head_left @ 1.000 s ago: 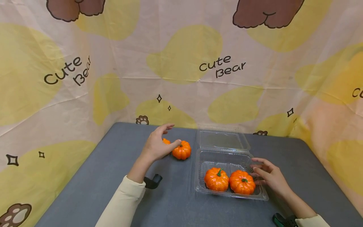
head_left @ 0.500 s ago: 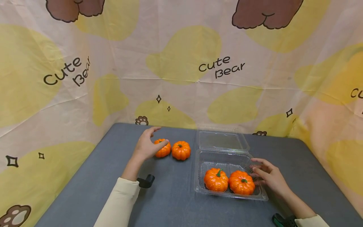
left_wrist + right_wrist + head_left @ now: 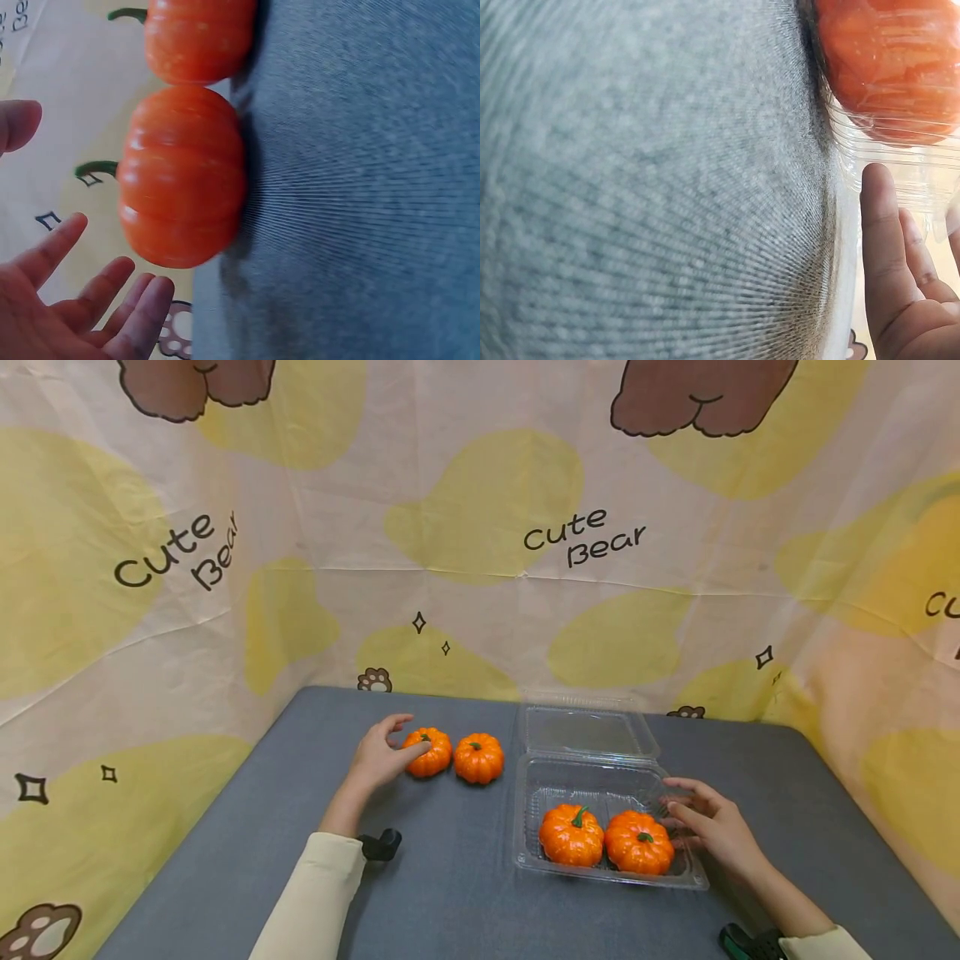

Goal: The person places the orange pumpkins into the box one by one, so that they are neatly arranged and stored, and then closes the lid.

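Observation:
Two small orange pumpkins stand side by side on the table, a left one (image 3: 428,752) and a right one (image 3: 479,758). Around the left pumpkin my left hand (image 3: 377,755) spreads its thumb and fingers; the left wrist view shows a gap between the fingertips (image 3: 154,292) and its skin. A clear plastic clamshell box (image 3: 525,793) lies with its lid (image 3: 588,731) folded back. Inside, along the front, sit two more pumpkins (image 3: 572,835) (image 3: 640,843). My right hand (image 3: 716,827) rests its extended fingers against the box's right wall, seen close in the right wrist view.
The grey tabletop (image 3: 450,893) ends at a printed cloth backdrop (image 3: 480,527) behind and on both sides. Dark wrist straps show at the left wrist (image 3: 381,845) and the right wrist (image 3: 750,942).
My left hand has moved left and slightly down, from over the right loose pumpkin to the left one, uncovering both. The right hand and the box have stayed put.

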